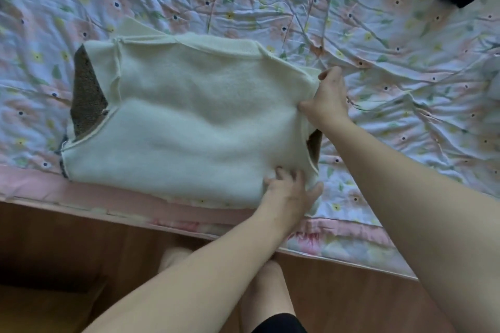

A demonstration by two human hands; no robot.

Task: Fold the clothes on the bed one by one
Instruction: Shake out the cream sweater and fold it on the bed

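Cream sweater on bed

The scene is viewed from one head-worn camera, directed forward and steeply down, close above the bed edge toward 12 o'clock.

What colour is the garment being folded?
Cream-white sweater with brown patches, clearest in the head view.

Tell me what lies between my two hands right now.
In the head view, the right edge of the cream sweater runs between the left hand and the right hand, with a brown patch showing there.
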